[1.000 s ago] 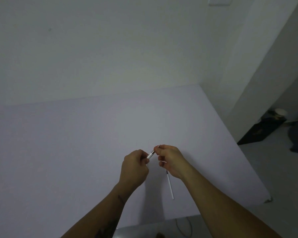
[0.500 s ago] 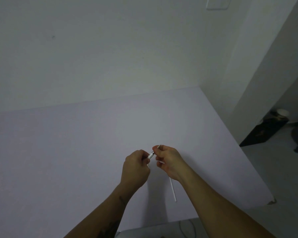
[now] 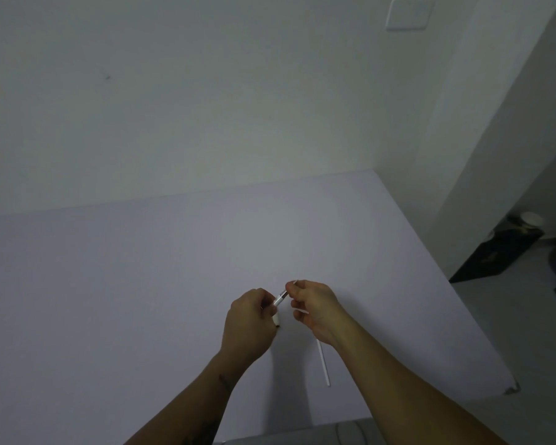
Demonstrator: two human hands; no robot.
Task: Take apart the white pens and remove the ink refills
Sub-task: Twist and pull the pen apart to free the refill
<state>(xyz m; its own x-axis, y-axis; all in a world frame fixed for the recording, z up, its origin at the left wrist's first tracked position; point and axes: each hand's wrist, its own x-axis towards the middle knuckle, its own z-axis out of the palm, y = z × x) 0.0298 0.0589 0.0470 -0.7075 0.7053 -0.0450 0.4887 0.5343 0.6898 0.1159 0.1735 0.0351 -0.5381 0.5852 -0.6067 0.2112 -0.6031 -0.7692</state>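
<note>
left hand (image 3: 249, 326) and right hand (image 3: 316, 305) still gripping white pen (image 3: 280, 298), hands unmoved

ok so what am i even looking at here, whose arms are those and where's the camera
There is no machine here. The camera is worn on a person's head and looks forward and down, so the two bare arms coming up from the bottom edge are that person's own. They work over a pale table set against a white wall. The left hand and right hand together pinch a small white pen with a silvery end, one hand at each end of it. A long thin white rod, possibly a pen part, pokes out below the right hand; whether it is held or lying on the table is hard to tell.
</note>
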